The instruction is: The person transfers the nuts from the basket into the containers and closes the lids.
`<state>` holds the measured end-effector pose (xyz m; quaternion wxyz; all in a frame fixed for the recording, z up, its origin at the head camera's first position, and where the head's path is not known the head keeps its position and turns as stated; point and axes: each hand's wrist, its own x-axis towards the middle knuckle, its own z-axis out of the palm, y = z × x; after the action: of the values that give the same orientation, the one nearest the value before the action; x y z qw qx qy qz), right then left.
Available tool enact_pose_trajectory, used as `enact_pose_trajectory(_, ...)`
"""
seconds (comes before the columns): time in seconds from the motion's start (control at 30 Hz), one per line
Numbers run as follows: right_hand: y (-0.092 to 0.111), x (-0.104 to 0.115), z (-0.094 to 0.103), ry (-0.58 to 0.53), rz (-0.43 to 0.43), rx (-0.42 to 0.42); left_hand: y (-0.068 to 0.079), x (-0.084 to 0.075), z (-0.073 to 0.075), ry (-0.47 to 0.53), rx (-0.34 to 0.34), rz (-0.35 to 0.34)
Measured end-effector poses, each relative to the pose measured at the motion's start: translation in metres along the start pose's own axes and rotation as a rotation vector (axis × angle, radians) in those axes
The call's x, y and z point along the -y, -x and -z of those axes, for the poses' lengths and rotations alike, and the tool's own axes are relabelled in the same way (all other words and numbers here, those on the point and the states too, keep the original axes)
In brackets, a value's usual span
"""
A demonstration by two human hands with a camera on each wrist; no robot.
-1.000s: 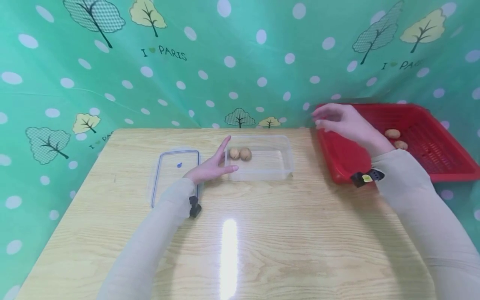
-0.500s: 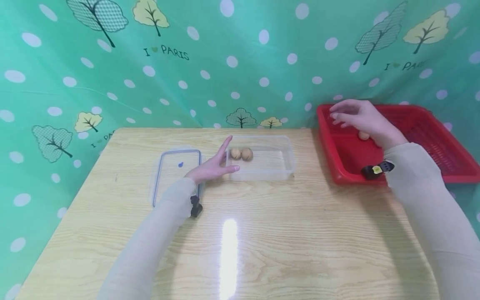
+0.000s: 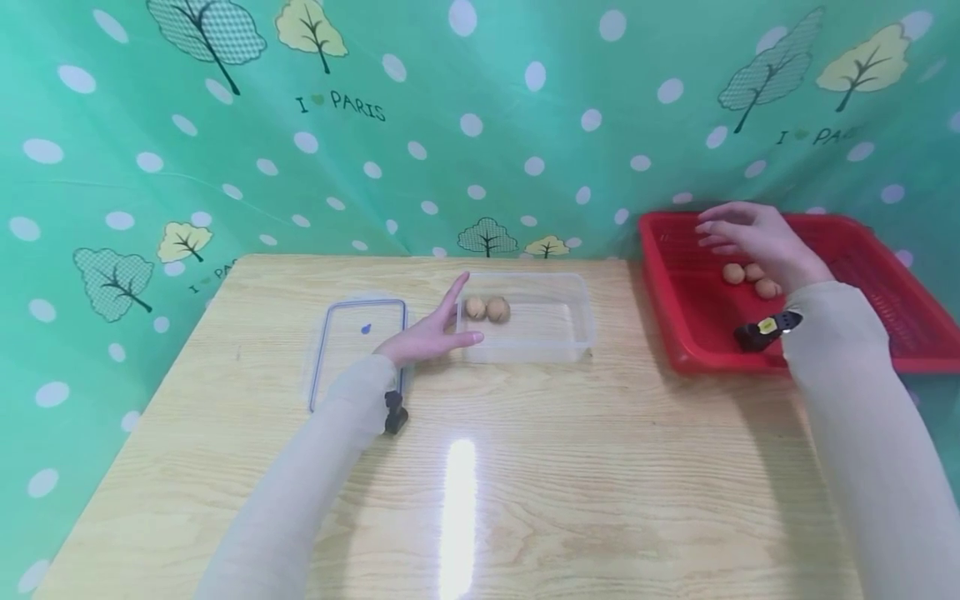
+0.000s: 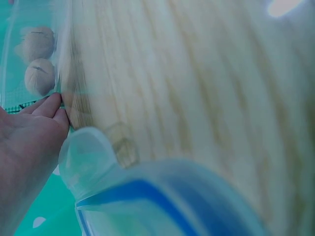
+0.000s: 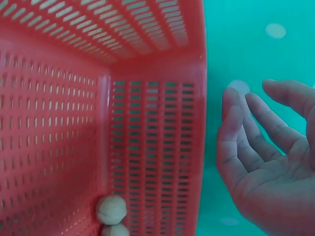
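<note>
Head view first, and here's the change: the right hand [image 3: 761,237] has swung across from the left rim of the red basket [image 3: 666,333] and now hangs over its inside. Its fingers are loosely bent, thumb apart, nothing in them. Three walnuts [image 3: 767,288] show down in the basket, close by the wrist, and the hand may hide more. Over on the left, no change: the left hand [image 3: 427,337] stays at the end of the clear box [image 3: 525,353], thumb and forefinger spread wide around its corner, bracing rather than gripping, it seems. Two walnuts [image 3: 498,310] sit side by side inside, same count as a second ago. So the work looks to have shifted to the basket side, with the box held steady. The blue-edged lid [image 3: 348,333] lies off the box, partly under the left forearm.

Left wrist view: fingertips at the box's end, the pair of walnuts just beyond through the clear wall, the lid large and blurred in front.

Right wrist view: palm showing, fingers half bent, no walnut in hand! Two walnuts peek in at the bottom of the basket; whether fingers touch anything there, this angle gives no contact.
</note>
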<state>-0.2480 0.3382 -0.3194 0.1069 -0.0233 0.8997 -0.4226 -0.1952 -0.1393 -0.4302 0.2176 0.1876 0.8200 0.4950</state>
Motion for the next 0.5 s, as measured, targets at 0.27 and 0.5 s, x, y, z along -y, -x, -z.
enact_pose_trajectory(0.27, -0.003, -0.017, 0.003, -0.010, -0.063, -0.017, -0.001, 0.001, -0.001, -0.004, -0.004, -0.011)
enact_pose_trajectory(0.5, -0.006, -0.030, 0.006, 0.034, -0.068, -0.033, -0.003, 0.003, -0.001, 0.001, -0.020, 0.001)
